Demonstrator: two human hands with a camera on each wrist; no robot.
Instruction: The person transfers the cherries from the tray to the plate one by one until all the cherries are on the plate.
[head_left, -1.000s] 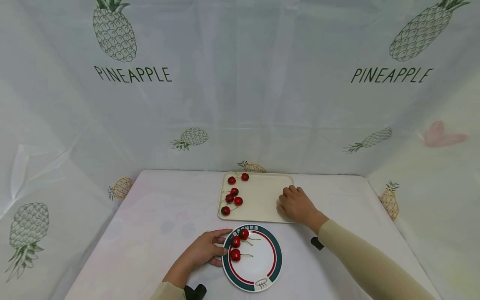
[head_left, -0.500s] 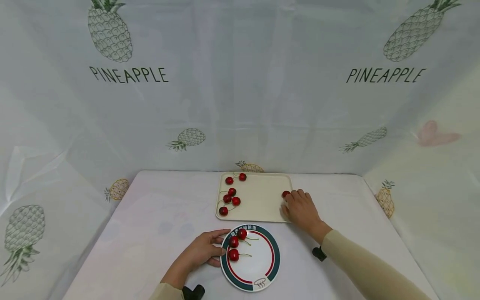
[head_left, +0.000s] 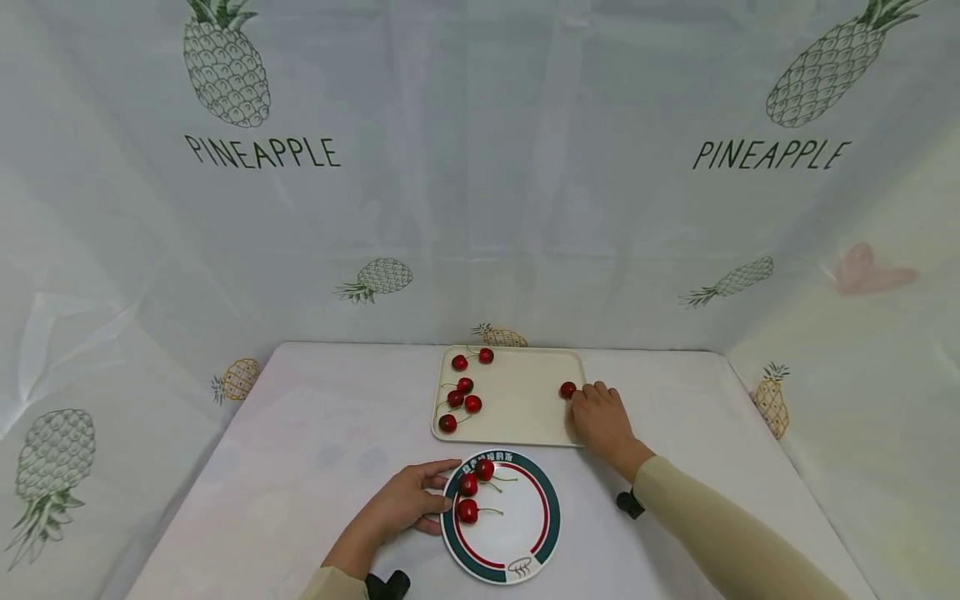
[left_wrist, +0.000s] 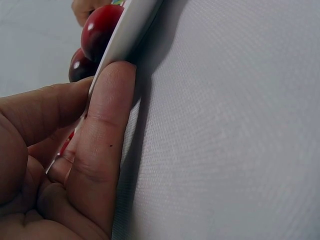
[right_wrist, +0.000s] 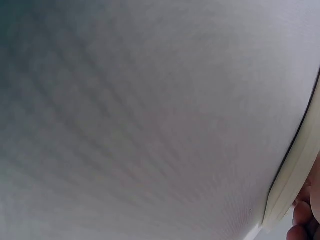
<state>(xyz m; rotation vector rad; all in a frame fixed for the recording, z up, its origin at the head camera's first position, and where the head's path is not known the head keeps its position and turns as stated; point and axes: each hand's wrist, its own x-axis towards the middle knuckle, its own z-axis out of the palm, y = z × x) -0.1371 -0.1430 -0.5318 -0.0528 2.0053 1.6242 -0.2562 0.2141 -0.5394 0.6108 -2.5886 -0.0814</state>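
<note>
My left hand (head_left: pixel 408 498) grips the near-left rim of a white plate (head_left: pixel 517 533) with a dark green border. The left wrist view shows the thumb on one face of the rim and a finger (left_wrist: pixel 107 117) on the other. Three red cherries with stems, one a lower cherry (head_left: pixel 468 511), lie on the plate's left side. My right hand (head_left: pixel 602 421) bends over the right end of a cream tray (head_left: pixel 525 404), fingers curled. A cherry (head_left: pixel 567 390) sits right at its index fingertip; the thumb is hidden, and I cannot tell whether it pinches the stem.
Several more cherries (head_left: pixel 472 404) lie along the tray's left end. The tray stands at the back of the white-covered table (head_left: pixel 322 450), just beyond the plate. A pineapple-print curtain (head_left: pixel 517 208) rises behind and at both sides.
The cherry at my right fingertips, hidden a second ago, has come into view and shifted slightly left. The right hand has moved a little to the right. The left hand and plate stay put.
</note>
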